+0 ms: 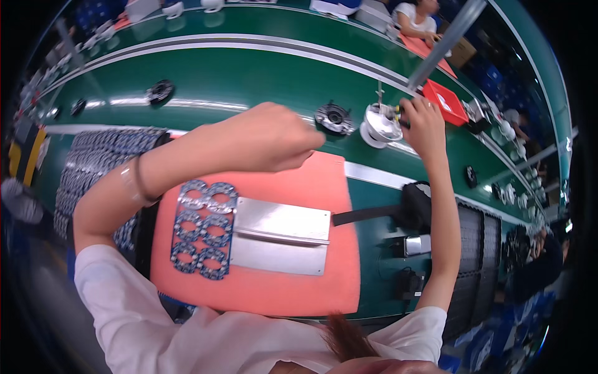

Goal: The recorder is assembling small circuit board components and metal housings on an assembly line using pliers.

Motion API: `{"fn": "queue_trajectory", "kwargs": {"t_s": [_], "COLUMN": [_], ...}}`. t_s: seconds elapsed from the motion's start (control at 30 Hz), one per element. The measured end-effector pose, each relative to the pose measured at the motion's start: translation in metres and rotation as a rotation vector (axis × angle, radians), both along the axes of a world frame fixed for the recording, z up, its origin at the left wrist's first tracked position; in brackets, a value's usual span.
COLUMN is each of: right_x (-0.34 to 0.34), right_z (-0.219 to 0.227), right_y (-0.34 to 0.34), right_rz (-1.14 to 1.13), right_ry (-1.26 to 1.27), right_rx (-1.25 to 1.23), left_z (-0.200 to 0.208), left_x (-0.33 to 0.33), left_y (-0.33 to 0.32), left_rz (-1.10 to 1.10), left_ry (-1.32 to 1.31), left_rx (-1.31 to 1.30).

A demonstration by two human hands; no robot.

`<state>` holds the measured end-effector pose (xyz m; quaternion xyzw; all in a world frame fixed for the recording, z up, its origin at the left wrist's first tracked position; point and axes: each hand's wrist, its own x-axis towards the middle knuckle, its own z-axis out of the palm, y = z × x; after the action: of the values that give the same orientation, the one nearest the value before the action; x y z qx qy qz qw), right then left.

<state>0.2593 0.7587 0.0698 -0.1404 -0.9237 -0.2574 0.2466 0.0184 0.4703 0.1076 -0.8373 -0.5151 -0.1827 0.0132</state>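
My left hand [280,140] is closed above the far edge of the salmon-coloured mat [293,296], its fingers curled under; whatever it may hold is hidden. Farther right, my right hand [425,126] is closed beside a white bowl-shaped housing [375,133]. Something small, dark and yellowish shows at its fingertips, too little to name. Between the two hands a round black part [334,118] lies on the green conveyor belt [249,75]. Below my left forearm, a panel of blue ring-shaped circuit boards [215,229] rests on the mat against a silver metal plate [280,258] with a raised ridge.
Stacked circuit board panels [93,168] stand at the left. A red tray [448,103] is beyond my right hand. A black strap [367,215], a small silver-black box [416,245] and black trays [476,249] lie right. Another round black part [160,91] sits on the belt; other people work nearby.
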Motion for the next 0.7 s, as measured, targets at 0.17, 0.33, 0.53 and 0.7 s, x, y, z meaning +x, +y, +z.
{"fn": "queue_trajectory", "kwargs": {"t_s": [0.17, 0.33, 0.53, 0.7], "right_x": [0.019, 0.022, 0.005, -0.014], "right_z": [-0.027, -0.062, -0.032, -0.020], "right_y": [-0.086, -0.133, -0.172, -0.194], "right_rz": [0.280, 0.332, 0.351, 0.431], "right_ry": [-0.102, -0.150, -0.010, 0.046], "right_rx": [-0.184, -0.235, -0.272, -0.249], "left_z": [0.071, 0.051, -0.048, -0.180], "left_x": [-0.003, -0.001, 0.031, 0.008], "left_y": [-0.169, -0.366, -0.518, -0.575], "left_rz": [0.279, 1.175, 1.309, 1.802], "left_ry": [-0.018, -0.418, -1.109, -1.333], "left_rx": [0.055, 0.330, 0.864, 0.683]}}
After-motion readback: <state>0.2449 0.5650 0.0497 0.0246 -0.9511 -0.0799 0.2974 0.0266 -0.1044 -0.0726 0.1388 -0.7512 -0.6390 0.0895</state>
